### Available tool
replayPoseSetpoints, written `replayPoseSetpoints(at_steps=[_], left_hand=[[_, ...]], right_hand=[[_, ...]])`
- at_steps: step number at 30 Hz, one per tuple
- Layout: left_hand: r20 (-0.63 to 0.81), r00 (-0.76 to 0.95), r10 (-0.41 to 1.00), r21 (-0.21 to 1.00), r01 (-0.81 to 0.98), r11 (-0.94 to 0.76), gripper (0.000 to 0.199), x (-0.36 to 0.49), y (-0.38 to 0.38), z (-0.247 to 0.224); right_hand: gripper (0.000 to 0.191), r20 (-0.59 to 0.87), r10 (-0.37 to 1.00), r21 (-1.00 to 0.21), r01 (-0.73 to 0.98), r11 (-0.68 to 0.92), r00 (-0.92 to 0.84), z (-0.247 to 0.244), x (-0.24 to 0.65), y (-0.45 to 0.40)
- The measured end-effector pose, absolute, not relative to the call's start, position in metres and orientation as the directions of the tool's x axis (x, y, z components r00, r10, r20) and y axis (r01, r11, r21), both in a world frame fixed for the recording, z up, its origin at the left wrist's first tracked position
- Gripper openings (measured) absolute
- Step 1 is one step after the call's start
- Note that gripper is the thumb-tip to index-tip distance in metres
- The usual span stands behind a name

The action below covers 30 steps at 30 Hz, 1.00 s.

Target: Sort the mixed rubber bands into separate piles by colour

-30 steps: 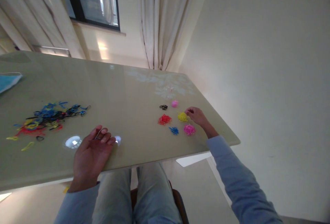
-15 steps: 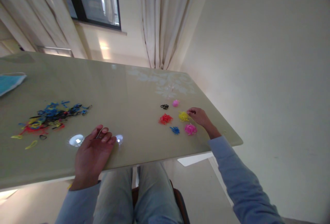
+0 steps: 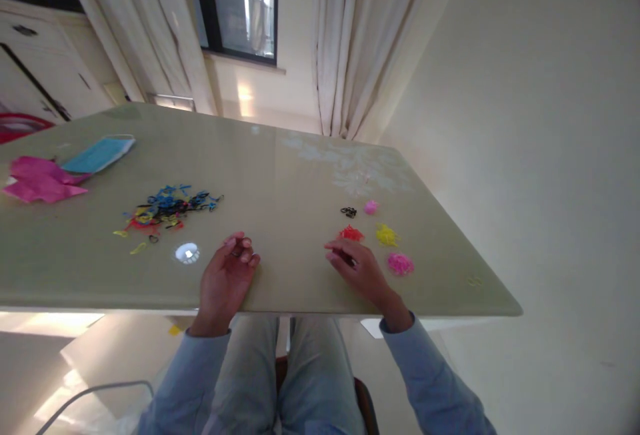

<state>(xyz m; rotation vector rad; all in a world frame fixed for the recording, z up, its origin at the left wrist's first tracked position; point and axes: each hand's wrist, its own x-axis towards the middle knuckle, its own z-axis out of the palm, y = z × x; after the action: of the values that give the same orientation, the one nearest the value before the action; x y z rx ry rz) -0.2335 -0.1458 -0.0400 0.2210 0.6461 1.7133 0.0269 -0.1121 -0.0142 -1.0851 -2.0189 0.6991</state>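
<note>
My left hand [image 3: 227,281] rests palm up by the table's near edge, fingers curled in toward the thumb; whatever may lie inside is too small to make out. To its left is a mixed pile of small rubber bands [image 3: 170,207] in blue, black, yellow and red. My right hand [image 3: 357,271] hovers just in front of the red bands [image 3: 351,233], thumb and forefinger slightly apart with nothing visible between them. It covers the spot of the blue heap. Around it lie yellow bands [image 3: 387,235], bright pink bands [image 3: 401,263], black bands [image 3: 349,211] and a light pink clump [image 3: 371,207].
The glossy table [image 3: 290,188] carries a blue face mask [image 3: 103,153] and a crumpled pink wrapper-like sheet [image 3: 43,180] at the left. A wall [image 3: 540,155] stands on the right, curtains [image 3: 345,41] and a window at the back.
My right hand has moved left from beside the yellow bands to in front of the red ones. My left hand keeps its curled pose. The view has turned left.
</note>
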Motion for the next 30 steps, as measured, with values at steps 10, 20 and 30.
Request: replayPoseSetpoints(at_steps=[10, 20, 30], left_hand=[[-0.112, -0.509, 0.853, 0.821, -0.531, -0.209, 0.018, -0.262, -0.156, -0.035], [0.411, -0.717, 0.564, 0.772, 0.602, 0.203, 0.015, -0.397, -0.178, -0.045], [0.327, -0.653, 0.683, 0.646, 0.682, 0.343, 0.012, -0.412, -0.167, -0.040]], right_hand=[[0.021, 0.223, 0.817, -0.781, 0.404, 0.477, -0.532, -0.036, -0.020, -0.117], [0.022, 0.183, 0.856, -0.774, 0.466, 0.429, -0.484, -0.042, -0.015, -0.115], [0.024, 0.200, 0.853, -0.750, 0.485, 0.450, -0.481, -0.046, -0.012, -0.114]])
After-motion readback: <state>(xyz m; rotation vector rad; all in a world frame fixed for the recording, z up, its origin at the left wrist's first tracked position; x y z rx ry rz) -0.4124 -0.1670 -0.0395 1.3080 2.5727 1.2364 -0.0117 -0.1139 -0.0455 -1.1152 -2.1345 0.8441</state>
